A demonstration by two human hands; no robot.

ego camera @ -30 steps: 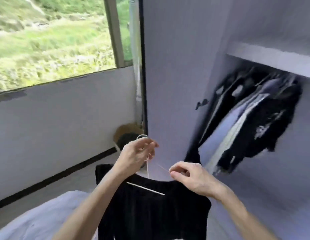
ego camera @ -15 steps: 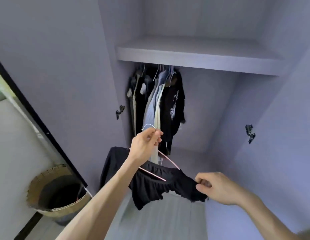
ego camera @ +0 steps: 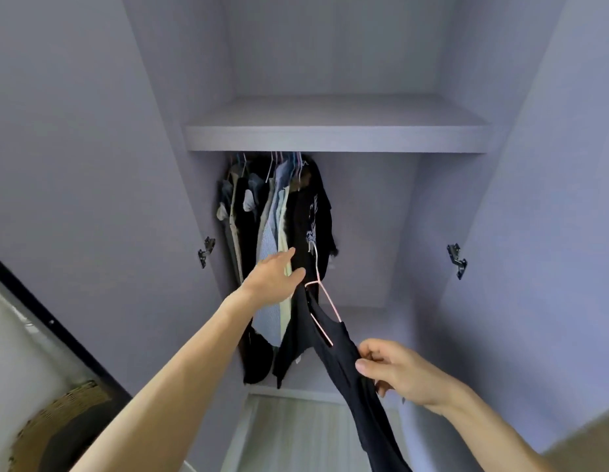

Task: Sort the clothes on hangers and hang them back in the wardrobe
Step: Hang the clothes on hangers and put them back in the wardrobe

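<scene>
Now that the black top (ego camera: 344, 366) on its pink hanger (ego camera: 321, 294) has come up from waist level into the open wardrobe (ego camera: 337, 137), you are at the hanging step. Your left hand (ego camera: 274, 275) holds the hanger's neck, fingers loosely extended against the hung clothes (ego camera: 282, 226). Your right hand (ego camera: 398, 373) pinches the top's fabric between thumb and fingers, pulling it taut toward you.
</scene>
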